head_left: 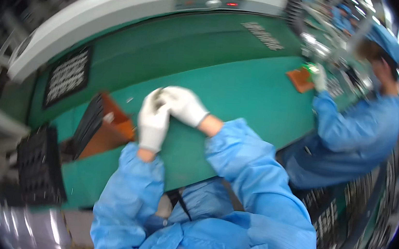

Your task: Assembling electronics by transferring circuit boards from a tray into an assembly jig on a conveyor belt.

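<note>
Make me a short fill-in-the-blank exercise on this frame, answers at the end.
The left grip and right grip wear white ____.
The sleeves behind them are coloured ____.
The worktop below them is coloured ____.
The co-worker is on the picture's ____ side.
Missing words: gloves; blue; green; right.

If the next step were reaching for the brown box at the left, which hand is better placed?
Probably the left hand: it is nearer the brown box, while the right hand lies farther across. Both gloved hands meet at the fingers, though; blur hides anything held.
</note>
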The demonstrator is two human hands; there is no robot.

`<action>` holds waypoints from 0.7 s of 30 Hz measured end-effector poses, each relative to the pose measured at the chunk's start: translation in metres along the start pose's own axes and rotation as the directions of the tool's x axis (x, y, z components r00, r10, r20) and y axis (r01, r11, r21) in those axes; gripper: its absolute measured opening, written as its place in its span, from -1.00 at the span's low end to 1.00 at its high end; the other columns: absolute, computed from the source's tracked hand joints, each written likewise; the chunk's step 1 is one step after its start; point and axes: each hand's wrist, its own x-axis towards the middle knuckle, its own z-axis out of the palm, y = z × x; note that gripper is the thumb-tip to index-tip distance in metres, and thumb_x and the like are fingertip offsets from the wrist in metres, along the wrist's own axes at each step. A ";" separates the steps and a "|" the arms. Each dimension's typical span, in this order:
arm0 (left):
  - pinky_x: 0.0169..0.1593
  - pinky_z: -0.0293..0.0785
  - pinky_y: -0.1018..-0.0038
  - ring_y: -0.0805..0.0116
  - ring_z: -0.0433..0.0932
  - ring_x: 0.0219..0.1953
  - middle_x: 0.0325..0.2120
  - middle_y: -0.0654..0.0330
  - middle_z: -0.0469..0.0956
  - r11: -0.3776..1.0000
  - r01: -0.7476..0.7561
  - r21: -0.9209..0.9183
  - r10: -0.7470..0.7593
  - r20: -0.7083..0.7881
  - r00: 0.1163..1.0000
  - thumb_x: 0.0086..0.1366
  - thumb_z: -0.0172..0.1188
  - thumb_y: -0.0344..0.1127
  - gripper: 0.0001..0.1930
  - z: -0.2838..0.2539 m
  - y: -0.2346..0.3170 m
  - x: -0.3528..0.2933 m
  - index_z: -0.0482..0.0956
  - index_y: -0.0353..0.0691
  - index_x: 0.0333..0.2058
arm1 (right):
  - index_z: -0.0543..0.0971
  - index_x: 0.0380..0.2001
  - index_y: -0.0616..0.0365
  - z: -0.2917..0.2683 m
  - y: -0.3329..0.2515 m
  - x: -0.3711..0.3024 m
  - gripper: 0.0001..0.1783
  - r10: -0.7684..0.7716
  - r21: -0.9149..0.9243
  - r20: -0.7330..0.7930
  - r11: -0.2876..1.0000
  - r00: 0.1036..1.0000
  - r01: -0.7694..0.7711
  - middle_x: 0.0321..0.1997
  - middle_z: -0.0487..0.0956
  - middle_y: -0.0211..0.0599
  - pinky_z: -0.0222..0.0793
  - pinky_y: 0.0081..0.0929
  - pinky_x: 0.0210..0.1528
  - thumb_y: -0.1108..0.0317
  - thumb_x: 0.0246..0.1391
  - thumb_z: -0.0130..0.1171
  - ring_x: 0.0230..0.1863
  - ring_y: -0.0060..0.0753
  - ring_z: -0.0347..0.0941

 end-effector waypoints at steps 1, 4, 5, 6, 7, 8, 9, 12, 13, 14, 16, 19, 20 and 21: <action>0.19 0.44 0.33 0.16 0.53 0.09 0.08 0.00 0.51 0.975 -0.117 0.191 0.131 -0.066 0.989 0.26 0.09 -0.48 -0.50 0.001 0.004 -0.002 0.42 -0.37 0.20 | 0.61 -0.26 0.10 -0.009 -0.018 0.005 -0.76 0.212 0.161 0.081 0.961 0.974 -0.223 -0.18 0.61 -0.09 0.48 -0.16 -0.05 0.27 0.24 -0.02 -0.13 0.03 0.54; 0.12 0.48 0.33 0.11 0.58 -0.01 -0.04 -0.01 0.53 0.831 -0.214 0.514 0.284 -0.060 0.957 0.24 0.15 -0.47 -0.55 0.018 0.042 -0.011 0.47 -0.33 0.14 | 0.61 -0.25 0.15 -0.017 0.002 -0.010 -0.74 0.109 0.241 0.031 0.964 0.994 -0.113 -0.24 0.60 -0.12 0.48 -0.23 -0.12 0.27 0.30 -0.03 -0.18 -0.03 0.55; 0.11 0.48 0.32 0.11 0.59 -0.02 -0.06 -0.01 0.55 0.811 -0.249 0.529 0.318 -0.041 0.947 0.24 0.15 -0.48 -0.57 0.012 0.065 -0.015 0.48 -0.33 0.11 | 0.61 -0.25 0.17 -0.013 0.004 -0.010 -0.74 0.112 0.285 0.019 0.952 0.994 -0.113 -0.27 0.59 -0.13 0.48 -0.25 -0.13 0.27 0.31 -0.02 -0.21 -0.08 0.56; 0.10 0.48 0.33 0.12 0.59 -0.01 -0.08 -0.01 0.54 0.809 -0.308 0.500 0.346 0.018 0.938 0.25 0.15 -0.49 -0.57 0.003 0.092 -0.024 0.48 -0.35 0.12 | 0.62 -0.23 0.19 -0.009 0.010 -0.012 -0.73 0.204 0.390 0.057 0.897 0.977 -0.210 -0.31 0.59 -0.17 0.47 -0.31 -0.16 0.26 0.32 -0.01 -0.26 -0.19 0.55; 0.09 0.49 0.37 0.13 0.60 -0.03 -0.10 -0.02 0.57 0.844 -0.378 0.381 0.394 0.039 0.918 0.26 0.14 -0.50 -0.61 -0.004 0.115 -0.029 0.51 -0.36 0.09 | 0.62 -0.21 0.22 -0.007 0.013 -0.014 -0.72 0.300 0.466 0.106 0.827 0.948 -0.314 -0.35 0.59 -0.22 0.47 -0.38 -0.18 0.25 0.33 0.01 -0.31 -0.30 0.54; 0.09 0.49 0.38 0.14 0.61 -0.04 -0.10 -0.01 0.58 0.794 -0.455 0.404 0.478 0.048 0.877 0.27 0.14 -0.50 -0.62 -0.018 0.135 -0.032 0.53 -0.38 0.07 | 0.62 -0.20 0.24 -0.004 0.001 -0.010 -0.70 0.316 0.455 0.116 0.826 0.942 -0.333 -0.37 0.59 -0.25 0.47 -0.44 -0.19 0.24 0.34 0.03 -0.33 -0.39 0.53; 0.08 0.49 0.40 0.16 0.61 -0.05 -0.10 0.00 0.60 0.735 -0.530 0.423 0.558 0.068 0.827 0.29 0.14 -0.50 -0.64 -0.036 0.155 -0.034 0.54 -0.39 0.06 | 0.63 -0.19 0.27 -0.008 -0.013 -0.005 -0.69 0.333 0.440 0.120 0.826 0.935 -0.351 -0.39 0.59 -0.28 0.46 -0.50 -0.21 0.23 0.34 0.04 -0.36 -0.48 0.52; 0.07 0.51 0.40 0.18 0.62 -0.04 -0.06 -0.01 0.61 0.847 -0.365 0.387 0.423 -0.072 0.903 0.35 0.12 -0.45 -0.65 -0.092 0.189 -0.022 0.53 -0.46 0.07 | 0.62 -0.11 0.30 -0.013 -0.022 0.003 -0.69 0.344 0.332 0.201 0.857 0.917 -0.395 -0.33 0.62 -0.31 0.46 -0.55 -0.18 0.27 0.39 0.02 -0.30 -0.54 0.51; 0.07 0.52 0.39 0.17 0.61 -0.02 -0.03 -0.04 0.59 0.884 -0.322 0.339 0.375 -0.102 0.922 0.37 0.12 -0.41 -0.62 -0.117 0.188 -0.007 0.50 -0.49 0.10 | 0.61 -0.11 0.31 -0.013 -0.020 0.004 -0.69 0.345 0.303 0.198 0.869 0.917 -0.392 -0.33 0.62 -0.31 0.46 -0.55 -0.19 0.27 0.39 0.02 -0.31 -0.53 0.51; 0.08 0.54 0.33 0.13 0.61 -0.03 -0.05 -0.07 0.60 0.955 -0.273 0.117 0.292 -0.197 0.936 0.38 0.12 -0.36 -0.62 -0.146 0.175 0.009 0.50 -0.48 0.09 | 0.61 -0.11 0.31 -0.012 -0.020 0.006 -0.69 0.330 0.315 0.208 0.869 0.921 -0.382 -0.33 0.62 -0.31 0.46 -0.55 -0.19 0.27 0.39 0.02 -0.31 -0.53 0.51; 0.18 0.49 0.21 0.01 0.55 0.08 0.04 -0.16 0.52 0.954 -0.073 -0.292 -0.040 -0.364 0.931 0.42 0.09 -0.27 -0.56 -0.208 0.136 0.041 0.44 -0.49 0.13 | 0.61 -0.11 0.31 -0.012 -0.021 0.008 -0.70 0.339 0.264 0.200 0.885 0.919 -0.384 -0.34 0.62 -0.32 0.47 -0.55 -0.19 0.29 0.38 0.03 -0.31 -0.54 0.51; 0.44 0.14 -0.07 -0.27 0.16 0.40 0.34 -0.37 0.13 0.620 0.133 -0.773 -0.643 -0.403 0.651 0.47 -0.02 -0.23 -0.38 -0.266 0.053 0.099 0.08 -0.51 0.35 | 0.62 -0.10 0.31 -0.016 -0.009 0.001 -0.71 0.388 0.238 0.186 0.873 0.903 -0.424 -0.34 0.62 -0.32 0.46 -0.57 -0.18 0.30 0.37 0.04 -0.30 -0.55 0.51; 0.45 0.08 -0.10 -0.31 0.07 0.42 0.38 -0.37 0.00 0.573 0.156 -0.804 -0.697 -0.378 0.610 0.48 -0.03 -0.22 -0.35 -0.268 0.010 0.119 0.00 -0.47 0.38 | 0.62 -0.10 0.30 -0.022 -0.001 -0.007 -0.72 0.432 0.203 0.183 0.862 0.883 -0.464 -0.33 0.62 -0.33 0.46 -0.58 -0.18 0.31 0.37 0.05 -0.31 -0.57 0.50; 0.46 0.01 -0.14 -0.35 -0.03 0.45 0.42 -0.38 -0.12 0.510 0.189 -0.839 -0.756 -0.333 0.564 0.48 -0.04 -0.21 -0.31 -0.260 -0.043 0.142 -0.07 -0.43 0.41 | 0.62 -0.10 0.30 -0.032 0.007 -0.016 -0.72 0.483 0.153 0.165 0.849 0.860 -0.506 -0.33 0.62 -0.33 0.46 -0.58 -0.18 0.31 0.37 0.05 -0.31 -0.57 0.50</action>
